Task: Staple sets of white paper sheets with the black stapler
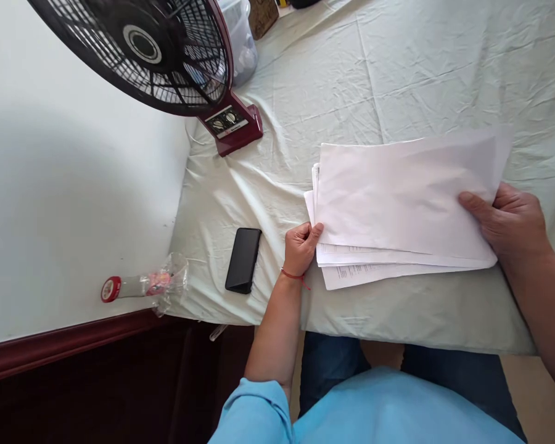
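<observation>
A loose stack of white paper sheets (398,197) is held between my two hands above the cloth-covered table. The top sheet is blank on its upper side, and printed lines show on the sheets sticking out below it. At the stack's left edge my left hand (301,248) is closed, thumb on top and fingers curled beneath; a red string circles the wrist. My right hand (513,219) grips the right edge, with its thumb lying on the top sheet and the other fingers mostly hidden underneath. The sheets are unevenly aligned, with corners fanned out at the left and bottom.
A black phone (243,260) lies left of my left hand. Farther back stands a dark red table fan (238,126), with a clear plastic tub (244,52) behind it. A red-capped bottle (134,286) with plastic wrap is at the table's left edge. Wrinkled pale cloth (425,68) covers the table.
</observation>
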`<state>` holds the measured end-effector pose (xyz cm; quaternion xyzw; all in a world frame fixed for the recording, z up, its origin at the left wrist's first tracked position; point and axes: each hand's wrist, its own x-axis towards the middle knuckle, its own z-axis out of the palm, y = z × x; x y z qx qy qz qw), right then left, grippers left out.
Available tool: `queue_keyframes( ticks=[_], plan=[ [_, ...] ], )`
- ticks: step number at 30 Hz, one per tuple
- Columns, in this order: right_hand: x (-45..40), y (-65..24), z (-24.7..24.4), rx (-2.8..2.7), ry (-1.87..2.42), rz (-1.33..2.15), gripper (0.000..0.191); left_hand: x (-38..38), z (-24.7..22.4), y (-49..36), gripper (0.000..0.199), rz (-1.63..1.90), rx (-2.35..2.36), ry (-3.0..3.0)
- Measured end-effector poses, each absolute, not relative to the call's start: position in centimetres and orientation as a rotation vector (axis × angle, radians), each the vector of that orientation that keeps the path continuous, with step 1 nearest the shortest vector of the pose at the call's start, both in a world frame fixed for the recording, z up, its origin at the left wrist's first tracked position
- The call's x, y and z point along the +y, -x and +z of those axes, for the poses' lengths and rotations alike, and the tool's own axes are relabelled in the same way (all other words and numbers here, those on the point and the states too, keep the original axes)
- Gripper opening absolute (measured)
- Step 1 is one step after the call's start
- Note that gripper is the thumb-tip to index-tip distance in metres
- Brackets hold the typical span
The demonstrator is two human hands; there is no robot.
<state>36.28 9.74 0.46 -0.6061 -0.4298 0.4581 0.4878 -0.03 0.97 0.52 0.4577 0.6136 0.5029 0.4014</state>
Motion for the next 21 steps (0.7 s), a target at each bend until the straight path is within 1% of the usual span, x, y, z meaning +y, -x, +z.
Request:
queue_keyframes(
  ticks=[3, 5, 7, 13, 18, 21],
  plan=[
    [9.89, -35.98, 0.42, -0.997, 1.455, 1.034, 0.057, 1.01, 0.69, -0.01, 0.058, 1.236, 1.444, -1.103],
    [9.95, -35.85, 0.45, -0.961, 1.439, 1.019, 0.062, 1.04, 0.75, -0.05, 0.055, 1.218, 1.421, -1.091],
    [9.96, -35.86, 0.42, -0.948, 1.429, 1.021, 0.064, 1.07, 0.74, -0.07, 0.056, 1.23, 1.458, -1.107],
    [9.93, -36.12, 0.17, -0.946, 1.409, 1.033, 0.062, 1.1, 0.69, -0.09, 0.063, 1.281, 1.56, -1.116],
    [10.05, -35.97, 0.19, -0.915, 1.398, 1.015, 0.064, 1.14, 1.02, -0.1, 0.056, 1.206, 1.422, -1.111],
    [10.06, -35.86, 0.2, -0.928, 1.381, 1.02, 0.061, 1.11, 1.09, -0.04, 0.058, 1.181, 1.47, -1.179]
  ],
)
